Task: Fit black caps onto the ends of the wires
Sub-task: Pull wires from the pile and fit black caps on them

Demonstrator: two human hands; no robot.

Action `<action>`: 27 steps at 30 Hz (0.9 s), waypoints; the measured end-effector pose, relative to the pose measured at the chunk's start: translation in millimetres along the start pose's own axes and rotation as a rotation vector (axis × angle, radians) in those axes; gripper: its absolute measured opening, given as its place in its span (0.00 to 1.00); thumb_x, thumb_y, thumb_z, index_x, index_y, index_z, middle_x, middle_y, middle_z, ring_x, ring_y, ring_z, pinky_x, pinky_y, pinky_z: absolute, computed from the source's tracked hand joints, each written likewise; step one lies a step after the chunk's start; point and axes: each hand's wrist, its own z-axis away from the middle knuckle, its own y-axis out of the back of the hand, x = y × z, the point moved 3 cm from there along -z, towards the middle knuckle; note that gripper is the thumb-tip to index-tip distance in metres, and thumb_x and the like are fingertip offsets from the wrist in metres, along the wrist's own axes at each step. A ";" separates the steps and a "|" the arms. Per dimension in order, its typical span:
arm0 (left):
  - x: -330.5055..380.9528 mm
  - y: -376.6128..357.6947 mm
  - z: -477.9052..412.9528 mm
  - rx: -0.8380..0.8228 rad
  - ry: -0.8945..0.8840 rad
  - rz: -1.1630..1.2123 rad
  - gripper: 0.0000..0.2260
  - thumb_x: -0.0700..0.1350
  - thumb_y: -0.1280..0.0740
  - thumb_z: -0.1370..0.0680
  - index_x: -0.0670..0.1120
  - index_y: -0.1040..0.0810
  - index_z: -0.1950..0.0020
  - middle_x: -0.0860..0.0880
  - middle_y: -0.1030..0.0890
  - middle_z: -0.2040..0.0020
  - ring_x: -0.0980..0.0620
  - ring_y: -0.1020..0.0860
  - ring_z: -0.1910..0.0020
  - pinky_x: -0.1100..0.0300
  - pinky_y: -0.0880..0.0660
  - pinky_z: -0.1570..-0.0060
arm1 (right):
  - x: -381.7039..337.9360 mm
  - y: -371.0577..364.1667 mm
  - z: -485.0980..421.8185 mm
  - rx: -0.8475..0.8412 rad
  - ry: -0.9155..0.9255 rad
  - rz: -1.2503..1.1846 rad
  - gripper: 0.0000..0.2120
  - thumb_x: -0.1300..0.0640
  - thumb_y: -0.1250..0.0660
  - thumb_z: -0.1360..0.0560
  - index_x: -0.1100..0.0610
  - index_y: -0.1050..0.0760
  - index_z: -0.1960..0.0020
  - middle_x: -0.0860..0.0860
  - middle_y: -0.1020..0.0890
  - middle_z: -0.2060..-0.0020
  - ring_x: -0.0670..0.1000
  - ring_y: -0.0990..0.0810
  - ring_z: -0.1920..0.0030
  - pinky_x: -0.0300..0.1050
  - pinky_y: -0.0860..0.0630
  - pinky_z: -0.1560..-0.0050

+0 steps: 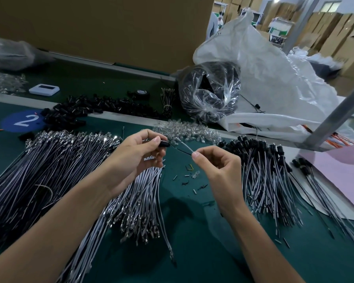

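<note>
Step in hand, as I read it: seating one cap on one lead. The green table (192, 231) is crowded, so work lifted, just in front of the clear-parts heap (186, 130). Stay off the uncapped wire pile (55, 164) left of that heap and the capped wire pile (262, 166) right of it, since strands would likely snag. Loose black caps (74, 113) lie left of and behind the heap.

The left hand (139, 154) pinches a black cap (164, 144) in front of the heap. The right hand (215, 162), front-right of it, pinches the held wire (184, 147). The hands are apart, joined only by that wire.

Advice: grip close to the tip, line it up straight with the cap and push firmly; a short grip should stop buckling.

The wire is thin and limp, a grey-white strand with a dark one. The cap is small, black and cylindrical, half hidden by fingertips. Cannot tell if the wire is seated in it.
</note>
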 end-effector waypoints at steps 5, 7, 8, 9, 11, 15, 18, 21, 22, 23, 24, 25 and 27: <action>0.8 -1.6 0.8 -0.031 -0.009 0.035 0.07 0.39 0.40 0.19 0.39 0.23 0.48 0.47 0.21 0.66 0.54 0.23 0.67 0.61 0.22 0.64 | 1.3 1.2 -0.8 0.018 0.005 0.030 0.07 0.60 0.27 0.28 0.53 0.18 0.64 0.46 0.20 0.71 0.43 0.26 0.70 0.35 0.29 0.68; 0.7 -2.3 0.8 -0.037 -0.014 0.025 0.07 0.39 0.40 0.19 0.40 0.22 0.49 0.47 0.21 0.66 0.54 0.23 0.66 0.61 0.22 0.64 | 1.1 1.0 -0.7 0.014 0.010 0.036 0.07 0.60 0.27 0.27 0.53 0.18 0.63 0.46 0.20 0.71 0.43 0.26 0.70 0.35 0.29 0.68; 0.6 -2.8 0.8 -0.043 -0.015 0.014 0.07 0.39 0.40 0.19 0.40 0.22 0.49 0.47 0.21 0.66 0.54 0.23 0.66 0.61 0.22 0.64 | 0.9 0.9 -0.5 0.013 0.014 0.038 0.07 0.60 0.27 0.27 0.53 0.18 0.63 0.45 0.20 0.71 0.43 0.26 0.70 0.35 0.29 0.68; 0.5 -3.1 1.0 -0.049 -0.014 0.004 0.07 0.39 0.39 0.19 0.40 0.22 0.50 0.48 0.21 0.66 0.54 0.23 0.66 0.61 0.22 0.64 | 0.6 0.9 -0.4 0.015 0.020 0.038 0.07 0.61 0.27 0.27 0.53 0.18 0.63 0.45 0.20 0.71 0.42 0.26 0.70 0.34 0.29 0.68; -0.2 -3.3 1.0 -0.057 -0.015 -0.014 0.07 0.40 0.39 0.19 0.41 0.21 0.50 0.48 0.20 0.65 0.54 0.22 0.65 0.61 0.22 0.63 | -0.4 1.2 -0.4 0.032 0.040 0.037 0.07 0.61 0.27 0.26 0.54 0.18 0.62 0.44 0.20 0.71 0.40 0.26 0.70 0.32 0.29 0.68; -0.2 -4.4 1.7 -0.082 -0.023 -0.019 0.07 0.39 0.39 0.19 0.41 0.22 0.49 0.48 0.19 0.64 0.54 0.22 0.64 0.62 0.22 0.62 | -1.5 3.3 -0.8 0.099 0.084 0.047 0.06 0.61 0.29 0.25 0.55 0.19 0.61 0.42 0.21 0.71 0.39 0.27 0.71 0.31 0.31 0.69; 0.2 -7.4 2.9 -0.096 -0.034 -0.013 0.06 0.39 0.39 0.19 0.40 0.23 0.49 0.46 0.19 0.64 0.54 0.21 0.64 0.62 0.22 0.62 | -1.7 2.3 -0.6 0.103 0.104 0.072 0.06 0.61 0.29 0.24 0.54 0.20 0.60 0.41 0.21 0.70 0.39 0.26 0.70 0.31 0.30 0.68; 0.6 -8.3 3.6 -0.089 -0.040 -0.010 0.06 0.39 0.39 0.19 0.40 0.23 0.49 0.46 0.18 0.63 0.54 0.21 0.64 0.61 0.21 0.62 | -2.3 -1.5 0.4 0.066 0.122 0.088 0.06 0.61 0.29 0.24 0.53 0.20 0.59 0.41 0.20 0.69 0.40 0.24 0.68 0.31 0.29 0.66; 0.6 -8.0 3.5 -0.085 -0.041 -0.010 0.06 0.39 0.39 0.19 0.40 0.23 0.48 0.46 0.18 0.63 0.54 0.21 0.64 0.61 0.21 0.62 | -2.4 -2.6 0.8 0.054 0.125 0.090 0.06 0.61 0.29 0.24 0.53 0.21 0.59 0.41 0.20 0.68 0.39 0.25 0.68 0.31 0.29 0.66; 0.7 -7.5 3.6 -0.081 -0.041 -0.014 0.06 0.39 0.39 0.19 0.40 0.23 0.48 0.45 0.18 0.63 0.53 0.21 0.64 0.61 0.21 0.61 | -2.5 -3.4 1.1 0.046 0.127 0.091 0.06 0.61 0.29 0.24 0.54 0.21 0.59 0.41 0.20 0.68 0.39 0.25 0.68 0.32 0.29 0.66; 0.8 -7.6 3.5 -0.080 -0.040 -0.020 0.06 0.39 0.39 0.20 0.40 0.23 0.48 0.45 0.18 0.62 0.53 0.21 0.63 0.61 0.21 0.61 | -2.5 -3.5 1.2 0.045 0.127 0.089 0.05 0.61 0.29 0.25 0.54 0.20 0.58 0.41 0.20 0.68 0.39 0.25 0.68 0.32 0.29 0.66; 0.9 -7.9 3.9 -0.081 -0.039 -0.024 0.06 0.39 0.39 0.20 0.40 0.23 0.48 0.45 0.17 0.62 0.53 0.21 0.63 0.62 0.21 0.61 | -2.5 -3.0 1.0 0.050 0.126 0.084 0.05 0.61 0.29 0.25 0.54 0.20 0.58 0.41 0.21 0.68 0.39 0.25 0.68 0.32 0.29 0.66; 0.8 -9.5 4.5 -0.092 -0.040 -0.029 0.06 0.40 0.37 0.21 0.40 0.23 0.48 0.45 0.16 0.61 0.54 0.20 0.63 0.62 0.22 0.61 | -2.9 -0.4 0.0 0.075 0.131 0.077 0.05 0.61 0.29 0.25 0.54 0.20 0.59 0.42 0.21 0.69 0.40 0.26 0.69 0.33 0.29 0.67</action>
